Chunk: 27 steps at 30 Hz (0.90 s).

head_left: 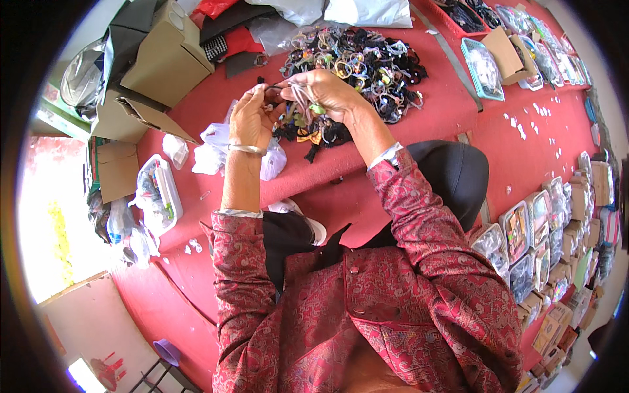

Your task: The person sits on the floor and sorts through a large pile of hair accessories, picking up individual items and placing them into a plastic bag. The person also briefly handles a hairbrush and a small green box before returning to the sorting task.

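My left hand [252, 118] and my right hand [324, 92] are raised together over a red-covered table [406, 131]. Both pinch a small dark hair tie [274, 92] between the fingertips, and pale elastic bands hang from my right fingers. A metal bangle sits on my left wrist. Just beyond my hands lies a big heap of mixed hair ties and bands [367, 62]. A smaller bunch with a yellow bow [306, 135] lies under my hands. Both arms wear red patterned sleeves.
Cardboard boxes [164, 59] stand at the back left. White plastic bags [213, 154] and a clear lidded tub [157, 193] lie at the left. Rows of clear packaged accessories [531, 229] line the right side, and a teal basket [481, 69] sits at the back right.
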{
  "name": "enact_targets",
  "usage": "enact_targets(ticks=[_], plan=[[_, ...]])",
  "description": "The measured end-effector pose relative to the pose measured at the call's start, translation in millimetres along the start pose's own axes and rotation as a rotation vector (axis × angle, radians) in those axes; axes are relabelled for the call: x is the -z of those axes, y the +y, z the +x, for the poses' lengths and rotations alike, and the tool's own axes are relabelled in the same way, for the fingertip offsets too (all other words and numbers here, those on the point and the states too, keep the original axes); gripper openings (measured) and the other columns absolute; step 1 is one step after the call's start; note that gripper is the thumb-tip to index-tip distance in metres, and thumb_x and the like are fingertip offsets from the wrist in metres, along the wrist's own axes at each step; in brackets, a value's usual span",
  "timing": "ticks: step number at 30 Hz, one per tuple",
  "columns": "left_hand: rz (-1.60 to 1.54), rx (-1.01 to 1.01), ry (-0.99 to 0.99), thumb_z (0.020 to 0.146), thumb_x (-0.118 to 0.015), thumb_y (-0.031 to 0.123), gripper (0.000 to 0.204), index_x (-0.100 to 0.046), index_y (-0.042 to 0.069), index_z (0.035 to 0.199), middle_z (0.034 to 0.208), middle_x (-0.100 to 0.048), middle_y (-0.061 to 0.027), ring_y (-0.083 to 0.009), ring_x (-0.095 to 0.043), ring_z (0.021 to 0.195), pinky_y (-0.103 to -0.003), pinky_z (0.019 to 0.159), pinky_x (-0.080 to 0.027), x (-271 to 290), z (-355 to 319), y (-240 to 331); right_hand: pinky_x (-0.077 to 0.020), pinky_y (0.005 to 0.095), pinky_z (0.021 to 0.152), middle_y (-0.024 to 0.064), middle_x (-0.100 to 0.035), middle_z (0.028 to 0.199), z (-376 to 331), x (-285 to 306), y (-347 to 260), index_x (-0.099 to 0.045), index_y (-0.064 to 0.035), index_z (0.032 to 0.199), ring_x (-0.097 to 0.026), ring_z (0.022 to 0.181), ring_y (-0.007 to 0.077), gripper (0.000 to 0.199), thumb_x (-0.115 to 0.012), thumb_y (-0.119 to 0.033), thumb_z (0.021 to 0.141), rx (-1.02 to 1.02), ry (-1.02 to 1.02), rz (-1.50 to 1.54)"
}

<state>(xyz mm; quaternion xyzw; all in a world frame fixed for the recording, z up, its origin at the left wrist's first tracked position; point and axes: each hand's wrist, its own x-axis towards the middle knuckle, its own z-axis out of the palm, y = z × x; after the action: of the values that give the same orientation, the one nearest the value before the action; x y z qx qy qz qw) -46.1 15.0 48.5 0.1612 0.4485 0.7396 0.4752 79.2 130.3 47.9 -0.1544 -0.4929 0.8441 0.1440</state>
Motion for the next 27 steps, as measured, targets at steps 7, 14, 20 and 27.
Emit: enact_targets(ticks=[7, 14, 20, 27], plan=[[0.247, -0.017, -0.015, 0.086, -0.047, 0.003, 0.029, -0.044, -0.005, 0.113, 0.102, -0.056, -0.0110, -0.0161, -0.057, 0.085, -0.027, 0.076, -0.049, -13.5, -4.0, 1.4, -0.0408, 0.0229, 0.049, 0.0019, -0.058, 0.059, -3.8, 11.6, -5.3, -0.064, 0.0003, 0.083, -0.051, 0.053, 0.0069, 0.022, -0.046, -0.004, 0.072, 0.287, 0.165, -0.803], [0.261, 0.116, 0.073, 0.084, -0.046, -0.001, 0.028, -0.048, -0.002, 0.111, 0.101, -0.058, -0.0109, -0.0105, -0.056, 0.078, -0.020, 0.064, -0.047, -3.0, 2.9, 3.0, -0.0429, 0.0236, 0.046, 0.0067, -0.061, 0.066, -1.8, 34.0, -12.3, -0.063, 0.0043, 0.086, -0.055, 0.051, 0.0106, 0.016, -0.057, -0.007, 0.076, 0.226, 0.182, -0.290], [0.248, 0.049, 0.053, 0.081, -0.045, -0.003, 0.028, -0.049, -0.001, 0.109, 0.103, -0.059, -0.0122, -0.0120, -0.055, 0.079, -0.023, 0.070, -0.046, 1.7, 28.1, -11.8, -0.0442, 0.0245, 0.049, 0.0080, -0.061, 0.068, -20.3, 61.4, -40.8, -0.060, 0.0045, 0.085, -0.057, 0.059, 0.0122, 0.014, -0.058, -0.009, 0.080, 0.283, 0.344, -0.355], [0.542, 0.138, -0.213, 0.087, -0.048, 0.021, 0.044, -0.040, 0.004, 0.127, 0.125, -0.046, -0.0104, -0.0187, -0.044, 0.113, -0.032, 0.085, -0.040, -38.0, 31.1, -4.3, -0.0393, 0.0205, 0.049, 0.0019, -0.059, 0.067, -35.7, 67.6, -46.2, -0.060, -0.0005, 0.086, -0.050, 0.056, 0.0065, 0.014, -0.051, -0.011, 0.082, 0.259, 0.379, -0.573]])
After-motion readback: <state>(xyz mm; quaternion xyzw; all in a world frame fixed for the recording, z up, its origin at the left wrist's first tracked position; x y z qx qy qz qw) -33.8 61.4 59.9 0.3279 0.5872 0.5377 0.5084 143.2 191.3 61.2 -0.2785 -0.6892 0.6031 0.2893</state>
